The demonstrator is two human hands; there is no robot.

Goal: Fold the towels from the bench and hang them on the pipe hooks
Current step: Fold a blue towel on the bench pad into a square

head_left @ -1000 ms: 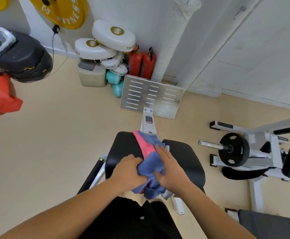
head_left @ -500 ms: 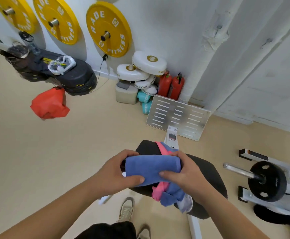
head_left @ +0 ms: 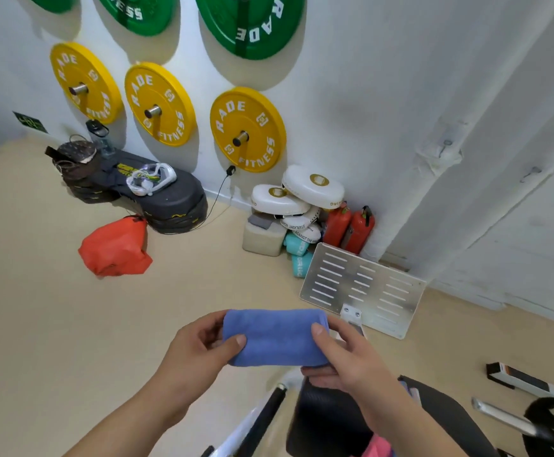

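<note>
A folded blue towel (head_left: 275,338) is held up in front of me, above the floor and clear of the bench. My left hand (head_left: 193,354) pinches its left end with thumb on top. My right hand (head_left: 345,361) grips its right end, fingers curled underneath. The black padded bench (head_left: 331,423) lies below my right hand at the bottom of the view, with a bit of pink towel (head_left: 379,446) showing on it. A white wrapped pipe (head_left: 440,153) with a small hook runs up the wall at the right.
Yellow and green weight plates (head_left: 247,130) hang on the wall ahead. An orange bag (head_left: 114,249), black step platforms (head_left: 167,196), white pads (head_left: 312,189), two red extinguishers (head_left: 348,225) and a metal footplate (head_left: 361,288) line the floor by the wall. A barbell weight (head_left: 552,423) sits at bottom right.
Both hands lifted the blue towel off the bench and brought it up folded into a compact roll. My view tilted upward toward the wall, so the bench dropped to the bottom.
</note>
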